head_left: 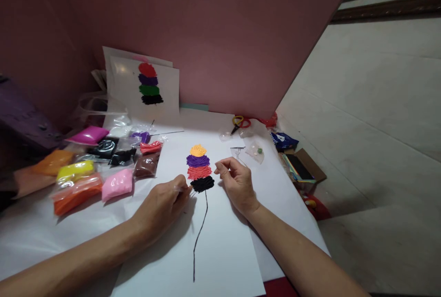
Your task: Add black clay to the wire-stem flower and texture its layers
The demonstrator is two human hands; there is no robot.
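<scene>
A white sheet of paper point(227, 246) lies before me with a stack of textured clay bands: a yellow band point(198, 150) on top, then a purple band point(197, 161), a coral-red band point(200, 172) and a black band point(202, 183). A thin dark line point(195, 251) runs down from the black band. My left hand point(165, 205) is closed at the black band's left edge; what its fingers pinch is too small to name. Just right of the stack, my right hand point(237, 184) has thumb and index finger pressed together, and whatever lies between them cannot be made out.
Several bags of coloured clay lie at the left, among them a pink bag point(117, 185) and an orange bag point(77, 196). A similar clay picture point(165, 86) leans on the wall. Scissors point(239, 123) lie at the back. A small clear bag point(257, 152) sits right of the sheet.
</scene>
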